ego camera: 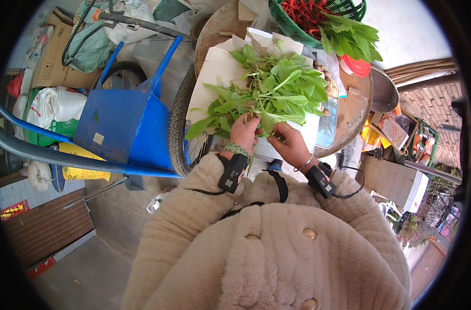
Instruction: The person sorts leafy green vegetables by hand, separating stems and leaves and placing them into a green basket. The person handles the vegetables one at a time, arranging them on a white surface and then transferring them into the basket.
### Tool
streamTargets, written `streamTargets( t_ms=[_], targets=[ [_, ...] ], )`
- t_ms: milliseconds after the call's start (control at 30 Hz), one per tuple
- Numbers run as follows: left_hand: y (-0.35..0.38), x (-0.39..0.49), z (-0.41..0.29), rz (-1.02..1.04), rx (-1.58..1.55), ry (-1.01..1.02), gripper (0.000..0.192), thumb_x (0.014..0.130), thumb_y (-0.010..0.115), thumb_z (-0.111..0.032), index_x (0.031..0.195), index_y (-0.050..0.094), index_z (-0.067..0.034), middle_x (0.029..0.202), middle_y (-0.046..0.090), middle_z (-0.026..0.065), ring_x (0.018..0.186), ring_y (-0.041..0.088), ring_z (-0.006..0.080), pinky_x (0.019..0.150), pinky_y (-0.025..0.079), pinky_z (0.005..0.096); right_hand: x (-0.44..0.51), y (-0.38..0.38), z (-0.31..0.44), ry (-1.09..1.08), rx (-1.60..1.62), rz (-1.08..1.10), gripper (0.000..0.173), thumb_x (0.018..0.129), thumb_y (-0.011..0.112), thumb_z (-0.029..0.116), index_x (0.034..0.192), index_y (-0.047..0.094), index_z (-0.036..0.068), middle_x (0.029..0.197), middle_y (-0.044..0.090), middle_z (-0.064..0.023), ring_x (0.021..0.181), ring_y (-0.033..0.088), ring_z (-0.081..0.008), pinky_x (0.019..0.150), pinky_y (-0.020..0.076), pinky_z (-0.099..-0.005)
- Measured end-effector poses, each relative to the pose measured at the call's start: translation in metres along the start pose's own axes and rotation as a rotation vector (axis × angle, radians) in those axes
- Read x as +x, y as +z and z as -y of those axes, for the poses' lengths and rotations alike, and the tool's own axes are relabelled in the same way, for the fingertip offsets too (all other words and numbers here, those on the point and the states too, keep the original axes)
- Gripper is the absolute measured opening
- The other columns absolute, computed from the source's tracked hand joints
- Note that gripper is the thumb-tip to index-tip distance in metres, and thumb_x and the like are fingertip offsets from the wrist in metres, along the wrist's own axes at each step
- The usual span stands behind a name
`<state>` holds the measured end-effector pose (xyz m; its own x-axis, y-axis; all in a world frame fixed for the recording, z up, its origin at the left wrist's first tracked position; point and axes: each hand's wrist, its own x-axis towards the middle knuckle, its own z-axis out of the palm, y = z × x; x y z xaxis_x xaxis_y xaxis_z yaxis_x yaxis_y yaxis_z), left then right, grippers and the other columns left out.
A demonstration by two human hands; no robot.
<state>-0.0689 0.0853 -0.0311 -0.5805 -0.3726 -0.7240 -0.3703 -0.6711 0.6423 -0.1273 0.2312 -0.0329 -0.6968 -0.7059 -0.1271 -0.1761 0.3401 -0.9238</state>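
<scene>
A heap of leafy green plants (pixel 285 81) with some pale roots lies on flattened white cardboard (pixel 212 69), on a round wooden table (pixel 353 112). My left hand (pixel 244 130), with a beaded bracelet at the wrist, grips the stem end of a leafy green plant at the heap's near edge. Close beside it on the right, my right hand (pixel 288 141) has its thumb and fingertips closed on a leafy piece at the same spot. The fingertips are partly hidden by leaves, so what exactly lies between them is hard to see.
A green basket (pixel 295 29) holds red chillies (pixel 305 15) and leafy greens at the table's back. A red lid (pixel 354 66) and a clear tray (pixel 328 128) with small brown round items stand at the right. A blue wheelbarrow (pixel 115 124) adjoins the table at left.
</scene>
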Motion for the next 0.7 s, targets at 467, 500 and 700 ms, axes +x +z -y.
streamTargets(
  t_ms=[467, 500, 700],
  targets=[
    [-0.023, -0.036, -0.059, 0.135, 0.212, 0.293, 0.016, 0.093, 0.051, -0.013, 0.101, 0.061, -0.004, 0.072, 0.052, -0.0037, 0.061, 0.048, 0.0028, 0.045, 0.031, 0.0175, 0.094, -0.035, -0.013, -0.159, -0.77, 0.098, 0.048, 0.075, 0.059, 0.009, 0.122, 0.049, 0.011, 0.132, 0.043, -0.0189, 0.089, 0.062, -0.0338, 0.076, 0.0508, -0.0421],
    [-0.027, -0.04, -0.063, 0.166, 0.212, 0.329, 0.018, 0.093, 0.051, -0.013, 0.103, 0.062, -0.004, 0.072, 0.052, -0.0037, 0.061, 0.047, 0.0026, 0.045, 0.031, 0.0176, 0.096, -0.036, -0.015, -0.12, -0.81, 0.064, 0.046, 0.075, 0.058, 0.009, 0.121, 0.05, 0.01, 0.131, 0.044, -0.0185, 0.089, 0.062, -0.0337, 0.075, 0.0507, -0.0426],
    [-0.046, -0.048, -0.068, 0.191, 0.163, 0.304, 0.019, 0.093, 0.052, -0.017, 0.104, 0.064, -0.005, 0.071, 0.053, -0.0062, 0.059, 0.044, 0.0016, 0.045, 0.034, 0.016, 0.081, -0.013, 0.014, -0.083, -0.002, 0.09, 0.022, 0.081, 0.063, 0.014, 0.1, 0.062, 0.004, 0.095, 0.06, -0.0082, 0.07, 0.059, -0.019, 0.063, 0.0481, -0.0307]
  ],
)
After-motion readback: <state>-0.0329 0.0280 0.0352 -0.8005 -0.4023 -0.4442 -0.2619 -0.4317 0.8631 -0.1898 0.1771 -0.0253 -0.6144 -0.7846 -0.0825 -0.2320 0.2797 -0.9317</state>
